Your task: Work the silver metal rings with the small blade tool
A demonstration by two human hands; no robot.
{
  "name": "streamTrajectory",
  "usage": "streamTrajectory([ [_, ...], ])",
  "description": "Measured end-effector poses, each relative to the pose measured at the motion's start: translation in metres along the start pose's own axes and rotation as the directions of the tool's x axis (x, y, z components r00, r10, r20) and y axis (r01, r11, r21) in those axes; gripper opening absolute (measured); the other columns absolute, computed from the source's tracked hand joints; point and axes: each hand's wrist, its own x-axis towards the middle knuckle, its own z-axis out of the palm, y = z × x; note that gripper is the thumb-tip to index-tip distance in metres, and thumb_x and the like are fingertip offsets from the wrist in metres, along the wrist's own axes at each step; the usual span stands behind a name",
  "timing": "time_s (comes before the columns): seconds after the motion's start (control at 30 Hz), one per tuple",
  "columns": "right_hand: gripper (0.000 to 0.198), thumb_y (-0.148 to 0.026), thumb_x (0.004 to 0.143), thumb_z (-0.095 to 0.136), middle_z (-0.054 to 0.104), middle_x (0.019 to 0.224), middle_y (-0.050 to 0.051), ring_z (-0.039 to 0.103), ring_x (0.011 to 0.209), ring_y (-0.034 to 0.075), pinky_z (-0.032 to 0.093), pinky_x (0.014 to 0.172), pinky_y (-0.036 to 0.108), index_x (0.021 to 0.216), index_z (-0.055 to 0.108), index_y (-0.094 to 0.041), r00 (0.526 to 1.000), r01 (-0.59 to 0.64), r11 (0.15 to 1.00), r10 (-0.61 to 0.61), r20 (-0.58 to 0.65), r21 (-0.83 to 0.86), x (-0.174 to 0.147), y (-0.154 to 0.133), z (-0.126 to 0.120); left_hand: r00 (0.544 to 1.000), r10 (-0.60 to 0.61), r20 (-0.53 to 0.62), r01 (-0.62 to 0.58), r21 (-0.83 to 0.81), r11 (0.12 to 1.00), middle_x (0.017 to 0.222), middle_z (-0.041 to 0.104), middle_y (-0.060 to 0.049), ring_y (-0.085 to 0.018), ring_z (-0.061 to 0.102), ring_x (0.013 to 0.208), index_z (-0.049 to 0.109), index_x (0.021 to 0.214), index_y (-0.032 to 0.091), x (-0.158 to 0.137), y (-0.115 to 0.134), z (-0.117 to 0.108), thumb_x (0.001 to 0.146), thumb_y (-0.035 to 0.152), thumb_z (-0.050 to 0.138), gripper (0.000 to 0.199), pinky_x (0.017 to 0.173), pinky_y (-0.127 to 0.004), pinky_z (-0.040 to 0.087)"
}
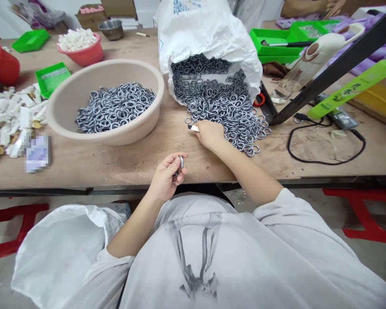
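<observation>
My left hand (pixel 167 176) is over the front edge of the table, its fingers closed around a grey metallic ring (pixel 181 162). Something dark, perhaps more rings, shows lower in that palm. My right hand (pixel 211 134) rests at the near-left side of a loose heap of grey rings (pixel 234 113). It grips a small white tool with a dark tip (pixel 193 128), which sticks out leftward; the rest is hidden by the fingers. The heap spills from a white woven sack (pixel 209 34) lying on its side. Left of it, a beige basin (pixel 106 138) holds many similar rings.
White plastic pieces (pixel 6 113) cover the table's left, near a green tray (pixel 53 79) and a red bowl (pixel 83 56). A dark slanted post (pixel 334 64), a bottle (pixel 300 71) and a black cable (pixel 321 162) are at the right. An open white sack (pixel 61 253) stands below left.
</observation>
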Motion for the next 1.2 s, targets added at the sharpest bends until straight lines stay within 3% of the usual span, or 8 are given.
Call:
streamTrajectory([
  [0.13, 0.019, -0.028, 0.094, 0.056, 0.073, 0.099, 0.011, 0.065, 0.089, 0.024, 0.043, 0.075, 0.032, 0.097, 0.07, -0.016, 0.997, 0.079, 0.938, -0.075, -0.025, 0.337, -0.015, -0.002, -0.004, 0.997, -0.056, -0.051, 0.052, -0.072, 0.996, 0.071, 0.065, -0.002, -0.006, 0.045, 0.045, 0.061, 0.08, 0.015, 0.006, 0.003, -0.001, 0.07, 0.038, 0.076, 0.029, 0.036, -0.017, 0.025],
  [0.27, 0.028, -0.039, 0.094, 0.053, 0.068, 0.078, 0.002, 0.06, 0.076, 0.017, 0.044, 0.073, 0.029, 0.081, 0.064, -0.017, 0.96, 0.104, 0.473, -0.278, 0.036, 0.875, -0.058, -0.006, -0.01, 0.997, -0.006, -0.08, 0.007, 0.01, 1.0, 0.073, 0.06, 0.0, -0.005, 0.039, 0.045, 0.059, 0.081, 0.017, 0.009, -0.006, 0.003, 0.076, 0.056, 0.071, 0.042, 0.037, -0.018, 0.019],
  [0.37, 0.026, -0.04, 0.09, 0.057, 0.068, 0.078, 0.002, 0.061, 0.077, 0.017, 0.047, 0.079, 0.031, 0.077, 0.064, -0.018, 0.911, 0.011, 0.311, -0.396, 0.119, 0.95, -0.08, -0.012, -0.013, 0.981, 0.19, -0.039, -0.17, 0.296, 0.94, 0.069, 0.056, 0.001, -0.007, 0.042, 0.052, 0.062, 0.079, 0.017, 0.01, -0.014, 0.004, 0.08, 0.066, 0.065, 0.05, 0.044, -0.019, 0.028],
  [0.53, 0.033, -0.049, 0.089, 0.058, 0.061, 0.073, 0.0, 0.056, 0.071, 0.015, 0.044, 0.07, 0.029, 0.075, 0.057, -0.019, 0.943, 0.032, 0.325, -0.324, 0.08, 0.945, -0.085, -0.023, -0.008, 0.941, 0.331, 0.069, -0.315, 0.53, 0.787, 0.06, 0.051, 0.001, -0.009, 0.045, 0.059, 0.059, 0.067, 0.016, 0.006, -0.01, 0.004, 0.083, 0.063, 0.064, 0.05, 0.055, -0.021, 0.037],
  [0.7, 0.046, -0.064, 0.093, 0.049, 0.047, 0.062, -0.004, 0.042, 0.057, 0.012, 0.03, 0.058, 0.028, 0.077, 0.052, -0.021, 0.968, 0.247, 0.558, -0.098, -0.232, 0.793, -0.102, -0.028, 0.003, 0.998, 0.022, -0.064, -0.019, 0.057, 0.998, 0.05, 0.038, 0.007, -0.005, 0.027, 0.04, 0.049, 0.067, 0.018, 0.001, -0.004, 0.014, 0.078, 0.057, 0.072, 0.046, 0.038, -0.019, 0.018],
  [0.8, 0.054, -0.066, 0.097, 0.039, 0.046, 0.061, -0.001, 0.04, 0.058, 0.013, 0.025, 0.058, 0.03, 0.068, 0.046, -0.021, 0.909, 0.394, 0.731, -0.22, -0.355, 0.557, -0.115, -0.028, 0.006, 0.993, -0.04, -0.111, 0.032, -0.074, 0.997, 0.046, 0.038, 0.008, -0.004, 0.028, 0.037, 0.044, 0.064, 0.019, -0.001, -0.005, 0.021, 0.077, 0.053, 0.074, 0.048, 0.036, -0.017, 0.018],
  [1.07, 0.056, -0.062, 0.101, 0.032, 0.052, 0.063, 0.002, 0.042, 0.059, 0.014, 0.025, 0.059, 0.03, 0.066, 0.048, -0.02, 0.872, 0.453, 0.81, -0.316, -0.374, 0.372, -0.123, -0.032, 0.005, 0.995, -0.028, -0.098, 0.014, -0.133, 0.991, 0.043, 0.036, 0.009, -0.003, 0.027, 0.035, 0.042, 0.064, 0.019, -0.004, -0.011, 0.027, 0.076, 0.053, 0.077, 0.051, 0.035, -0.016, 0.019],
  [1.2, 0.057, -0.062, 0.1, 0.031, 0.052, 0.061, 0.0, 0.042, 0.056, 0.013, 0.025, 0.058, 0.029, 0.065, 0.048, -0.021, 0.927, 0.356, 0.82, -0.247, -0.284, 0.448, -0.111, -0.025, 0.009, 1.0, -0.005, -0.024, 0.001, -0.139, 0.99, 0.044, 0.035, 0.009, -0.003, 0.026, 0.035, 0.041, 0.062, 0.018, -0.009, -0.009, 0.026, 0.077, 0.053, 0.077, 0.052, 0.035, -0.015, 0.019],
])
